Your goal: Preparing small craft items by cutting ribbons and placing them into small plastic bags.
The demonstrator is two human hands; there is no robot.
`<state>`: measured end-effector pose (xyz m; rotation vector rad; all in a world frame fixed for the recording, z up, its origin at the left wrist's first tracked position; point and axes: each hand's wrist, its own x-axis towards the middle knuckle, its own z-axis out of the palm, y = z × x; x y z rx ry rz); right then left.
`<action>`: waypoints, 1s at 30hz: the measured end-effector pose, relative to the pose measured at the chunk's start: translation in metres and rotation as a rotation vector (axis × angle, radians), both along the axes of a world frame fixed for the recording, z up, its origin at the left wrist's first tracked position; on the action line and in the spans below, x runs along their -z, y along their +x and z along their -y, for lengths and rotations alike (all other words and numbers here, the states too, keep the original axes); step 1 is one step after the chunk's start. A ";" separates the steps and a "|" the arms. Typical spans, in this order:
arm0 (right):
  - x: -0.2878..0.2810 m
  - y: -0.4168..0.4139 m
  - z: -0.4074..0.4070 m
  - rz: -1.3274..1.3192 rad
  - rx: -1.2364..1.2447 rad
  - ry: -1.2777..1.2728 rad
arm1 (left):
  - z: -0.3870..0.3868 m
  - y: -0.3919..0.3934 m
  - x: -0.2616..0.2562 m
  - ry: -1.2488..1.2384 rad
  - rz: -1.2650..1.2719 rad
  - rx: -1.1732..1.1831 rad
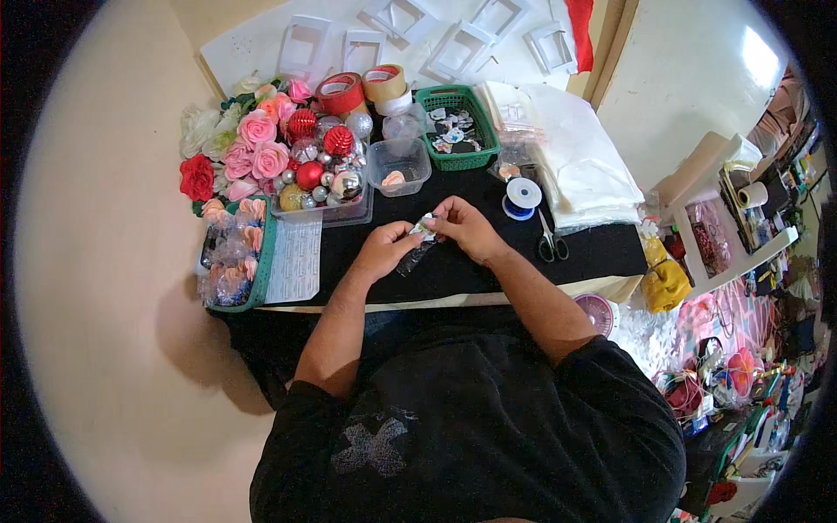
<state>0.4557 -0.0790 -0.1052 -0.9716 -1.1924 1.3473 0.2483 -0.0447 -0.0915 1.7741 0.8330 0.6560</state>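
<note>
Between my two hands, above the black cloth (353, 261), is a small white printed piece (424, 225) with a clear plastic bag (413, 260) hanging below it. My left hand (386, 248) pinches it from the left with thumb and fingers. From the right, the thumb and fingertips of my right hand (465, 225) grip its upper part. Fingers cover much of the piece, so I cannot tell whether it sits inside the bag. Similar small printed pieces (451, 134) lie in a green plastic basket (489, 155) beyond my hands.
Scissors (551, 245) and a ribbon spool (522, 198) lie right, beside stacked plastic bags (588, 157). A clear tub (399, 167) stands ahead. Leftward are Christmas baubles (310, 175), artificial roses (255, 140), tape rolls (341, 91) and a green basket (261, 274) of wrapped items.
</note>
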 end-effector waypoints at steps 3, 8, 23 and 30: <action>-0.001 -0.002 0.003 0.030 0.026 0.030 | 0.000 -0.002 -0.008 -0.095 -0.019 -0.004; -0.004 0.007 0.002 -0.245 -0.048 -0.098 | 0.004 0.000 -0.018 -0.155 -0.055 -0.019; -0.006 0.005 0.003 -0.154 -0.035 -0.139 | -0.002 0.000 -0.006 -0.136 0.001 -0.006; -0.004 0.004 0.003 -0.028 -0.028 -0.071 | -0.001 0.000 -0.012 -0.167 -0.040 0.000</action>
